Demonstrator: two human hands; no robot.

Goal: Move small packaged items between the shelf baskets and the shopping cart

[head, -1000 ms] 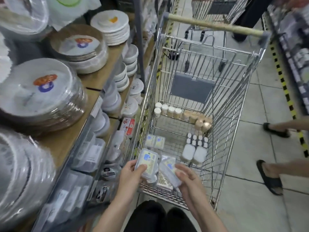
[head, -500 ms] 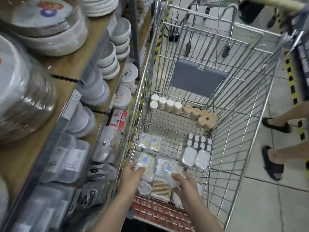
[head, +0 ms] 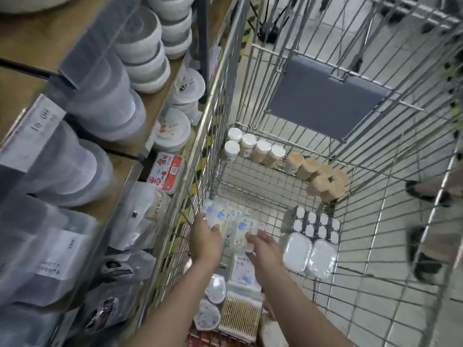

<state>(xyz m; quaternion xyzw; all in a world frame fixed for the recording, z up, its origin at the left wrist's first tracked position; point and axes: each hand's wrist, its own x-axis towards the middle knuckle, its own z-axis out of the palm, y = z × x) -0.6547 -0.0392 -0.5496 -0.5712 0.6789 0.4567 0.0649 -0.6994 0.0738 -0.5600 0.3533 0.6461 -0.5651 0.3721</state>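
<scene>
Where the shelf (head: 75, 36) runs along the left, stacked lidded tubs (head: 140, 46) fill it. Left hand (head: 206, 237): inside the wire cart (head: 225, 101), fingers gripping a flat clear packet (head: 217, 216) with pale label and blue mark, low near the cart floor. Right hand (head: 265, 246): just beside, gripping a matching packet (head: 243, 232) that touches the first. Further right: two white oval cases (head: 309, 255); toward the far end, a row of round jars (head: 253, 149).

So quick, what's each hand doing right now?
Left hand: holding a small blue-labelled packet.
Right hand: holding another blue-labelled packet over the cart floor.
</scene>
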